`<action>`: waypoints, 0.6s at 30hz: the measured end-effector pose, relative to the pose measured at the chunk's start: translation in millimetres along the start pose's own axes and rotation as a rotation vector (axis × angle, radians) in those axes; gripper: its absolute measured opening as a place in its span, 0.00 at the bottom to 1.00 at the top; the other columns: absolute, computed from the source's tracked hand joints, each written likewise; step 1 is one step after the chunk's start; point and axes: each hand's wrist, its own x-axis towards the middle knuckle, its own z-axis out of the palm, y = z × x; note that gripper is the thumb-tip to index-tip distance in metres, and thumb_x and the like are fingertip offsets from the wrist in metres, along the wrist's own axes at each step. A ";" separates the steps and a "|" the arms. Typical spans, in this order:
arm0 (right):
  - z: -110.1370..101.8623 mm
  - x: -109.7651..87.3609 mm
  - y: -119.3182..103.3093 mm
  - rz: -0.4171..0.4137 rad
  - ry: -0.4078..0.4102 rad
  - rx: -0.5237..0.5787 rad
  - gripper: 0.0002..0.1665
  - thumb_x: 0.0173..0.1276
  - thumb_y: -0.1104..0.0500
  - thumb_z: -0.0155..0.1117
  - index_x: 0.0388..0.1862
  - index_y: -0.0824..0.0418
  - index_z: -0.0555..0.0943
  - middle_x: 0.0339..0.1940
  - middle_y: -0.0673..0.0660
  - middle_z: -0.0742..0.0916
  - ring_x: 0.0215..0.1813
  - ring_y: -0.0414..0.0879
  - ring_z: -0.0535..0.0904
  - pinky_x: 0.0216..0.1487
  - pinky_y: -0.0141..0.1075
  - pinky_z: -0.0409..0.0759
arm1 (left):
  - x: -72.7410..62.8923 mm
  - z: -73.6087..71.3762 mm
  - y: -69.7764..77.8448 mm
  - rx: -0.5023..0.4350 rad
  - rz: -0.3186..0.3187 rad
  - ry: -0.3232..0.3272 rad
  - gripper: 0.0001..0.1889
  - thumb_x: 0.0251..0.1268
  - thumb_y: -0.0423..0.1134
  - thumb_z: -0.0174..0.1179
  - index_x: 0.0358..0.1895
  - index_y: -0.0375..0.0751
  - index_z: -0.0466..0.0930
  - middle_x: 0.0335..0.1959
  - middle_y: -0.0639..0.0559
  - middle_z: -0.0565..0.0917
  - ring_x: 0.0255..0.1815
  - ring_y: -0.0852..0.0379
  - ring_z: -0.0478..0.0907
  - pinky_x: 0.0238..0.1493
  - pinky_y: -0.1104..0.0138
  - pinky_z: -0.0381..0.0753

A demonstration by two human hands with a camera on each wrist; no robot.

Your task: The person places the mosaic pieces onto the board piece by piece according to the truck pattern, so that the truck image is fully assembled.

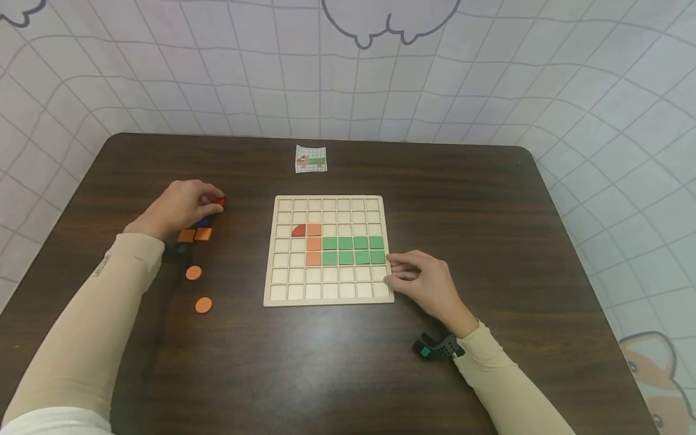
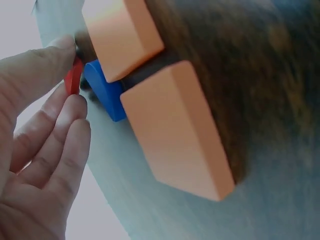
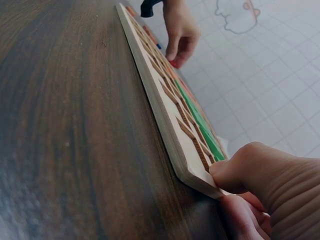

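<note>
At the left of the table my left hand (image 1: 182,205) pinches a small red piece (image 2: 73,76) between thumb and fingertips. Below it lie a blue piece (image 2: 105,91) and two orange square tiles (image 1: 203,234). A wooden grid board (image 1: 280,278) stands mid-table, bearing a red quarter-round tile (image 1: 298,230), a column of orange squares (image 1: 313,243) and two rows of green squares (image 1: 345,243). My right hand (image 1: 421,281) grips the board's right edge, its thumb on the rim and the other fingers against the side.
Two orange round tiles (image 1: 193,273) lie nearer the front left. Behind the board is a small picture card (image 1: 311,159) showing a gridded coloured pattern. A white gridded curtain (image 1: 261,90) hangs past the table's back edge. A dark band (image 1: 435,347) sits at my right wrist.
</note>
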 end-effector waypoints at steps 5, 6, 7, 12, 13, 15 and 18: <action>-0.7 -0.2 -1.5 0.000 -0.002 0.002 0.22 0.63 0.58 0.77 0.58 0.55 0.88 0.49 0.53 0.90 0.49 0.45 0.91 0.48 0.27 0.87 | -0.7 -2.0 2.1 0.011 0.021 0.016 0.16 0.73 0.38 0.64 0.58 0.33 0.85 0.52 0.35 0.85 0.47 0.43 0.82 0.49 0.46 0.83; -0.8 -0.3 -1.8 0.000 -0.001 0.000 0.22 0.63 0.58 0.76 0.57 0.55 0.88 0.49 0.53 0.90 0.49 0.46 0.91 0.48 0.27 0.87 | -1.0 -2.6 2.8 0.012 0.025 0.020 0.16 0.73 0.37 0.64 0.57 0.33 0.85 0.51 0.35 0.85 0.47 0.43 0.82 0.48 0.47 0.83; -1.1 -0.4 -2.2 0.001 0.000 -0.003 0.22 0.63 0.58 0.77 0.57 0.55 0.88 0.49 0.53 0.90 0.49 0.46 0.91 0.47 0.26 0.87 | -1.3 -3.3 3.6 0.012 0.028 0.021 0.15 0.73 0.37 0.64 0.57 0.34 0.86 0.51 0.35 0.85 0.47 0.44 0.82 0.48 0.47 0.83; -1.9 -0.3 -3.8 0.000 0.005 -0.009 0.22 0.63 0.58 0.77 0.57 0.56 0.88 0.48 0.53 0.90 0.49 0.46 0.92 0.47 0.26 0.87 | -2.0 -6.3 7.1 0.006 0.024 0.013 0.11 0.74 0.37 0.63 0.53 0.36 0.87 0.49 0.37 0.86 0.44 0.45 0.82 0.44 0.49 0.83; -1.9 -0.3 -4.0 0.000 0.005 -0.009 0.22 0.63 0.58 0.77 0.57 0.56 0.88 0.48 0.53 0.90 0.49 0.46 0.92 0.47 0.26 0.87 | -2.3 -6.7 7.8 0.006 0.020 0.010 0.11 0.74 0.37 0.63 0.53 0.37 0.87 0.48 0.37 0.86 0.44 0.46 0.82 0.44 0.50 0.83; -2.1 -0.4 -4.8 0.003 0.004 -0.008 0.22 0.63 0.58 0.77 0.57 0.56 0.88 0.48 0.53 0.90 0.49 0.46 0.92 0.47 0.26 0.87 | -2.9 -7.0 9.0 0.007 0.016 0.008 0.11 0.74 0.37 0.62 0.52 0.37 0.87 0.47 0.38 0.87 0.43 0.46 0.83 0.43 0.51 0.84; -2.6 -0.6 -5.8 0.009 0.001 -0.007 0.22 0.63 0.58 0.77 0.57 0.56 0.88 0.48 0.53 0.90 0.49 0.46 0.92 0.47 0.26 0.87 | -4.5 -7.9 10.7 0.005 0.007 0.002 0.11 0.75 0.37 0.62 0.53 0.37 0.86 0.47 0.38 0.88 0.43 0.46 0.83 0.44 0.50 0.83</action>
